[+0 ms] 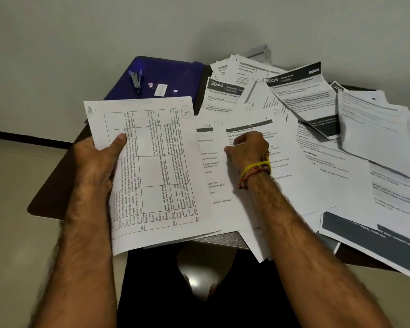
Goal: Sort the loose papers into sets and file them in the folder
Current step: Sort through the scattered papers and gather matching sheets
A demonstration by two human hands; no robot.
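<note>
Your left hand [99,159] grips the table sheet [147,166] marked S-1, thumb on top, fingers curled under its left edge; the sheet sits just in front of the blue folder [166,74], overlapping its near edge. Your right hand [246,150] rests with fingers curled down on a loose sheet [246,121], right of the folder and nearer you; can't tell if it pinches the paper. Loose papers [317,138] are spread overlapping to the right of the folder, some hanging off the dark table [55,185]. A stapler [135,79] and a small white label [160,89] lie on the folder, which is closed
</note>
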